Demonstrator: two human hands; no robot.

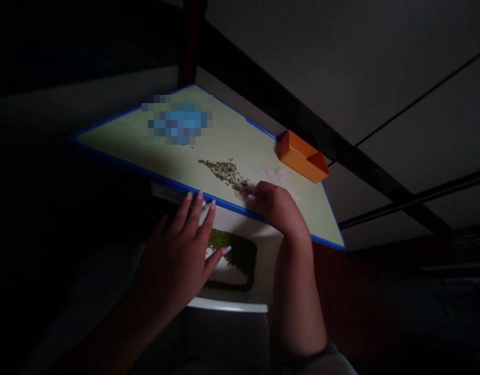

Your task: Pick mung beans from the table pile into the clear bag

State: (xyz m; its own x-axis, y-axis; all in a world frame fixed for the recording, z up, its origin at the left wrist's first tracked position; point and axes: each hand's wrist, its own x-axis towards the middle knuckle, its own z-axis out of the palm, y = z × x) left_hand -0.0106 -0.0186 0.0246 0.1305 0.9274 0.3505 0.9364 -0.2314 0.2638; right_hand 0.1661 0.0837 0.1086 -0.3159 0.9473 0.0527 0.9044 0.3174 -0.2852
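On the pale tabletop (161,156) lies a spread of small green beans (224,172), with whitish grains mixed in. My right hand (281,205) is at its near right end, thumb and fingers pinched together; what they hold is too small to make out. A patch of whitish grains (279,178) lies just beyond that hand. My left hand (185,239) is open, its fingertips at the table's blue edge and its thumb stretched over a dark tray (249,276) below. Green beans (220,238) and a whitish area show in that tray.
An orange open box (304,165) stands at the far right edge of the tabletop. A blurred blue patch (181,122) shows at the far left. The tray sits in a white drawer-like surface (265,250) under the table. White panels (380,78) rise behind; surroundings are dark.
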